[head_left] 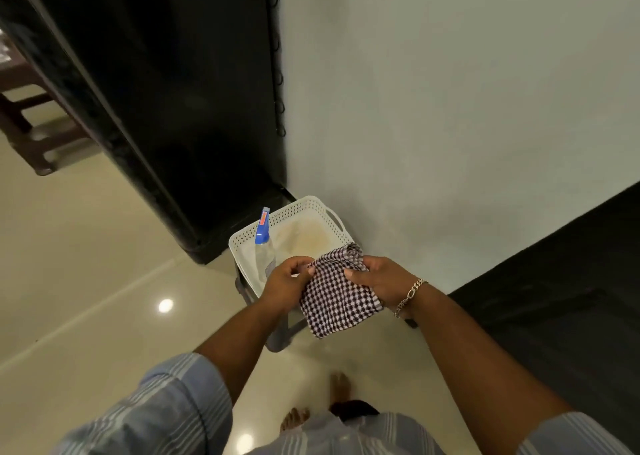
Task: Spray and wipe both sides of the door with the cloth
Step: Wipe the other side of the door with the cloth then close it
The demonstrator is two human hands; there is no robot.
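A dark-and-white checked cloth (337, 293) hangs between both hands above a stool. My left hand (285, 283) pinches its left top corner, and my right hand (381, 276), with a chain bracelet on the wrist, grips its right top edge. A clear spray bottle (264, 246) with a blue trigger head stands in a white perforated basket (313, 208), just beyond my left hand. The dark door (166, 101) stands open ahead on the left, its edge turned towards me.
The basket sits on a small grey stool (277, 336) against a pale wall (450, 108). A dark surface (561, 298) lies on the right. A brown wooden piece of furniture (27, 125) stands far left on the glossy tile floor. My bare feet (339, 387) show below.
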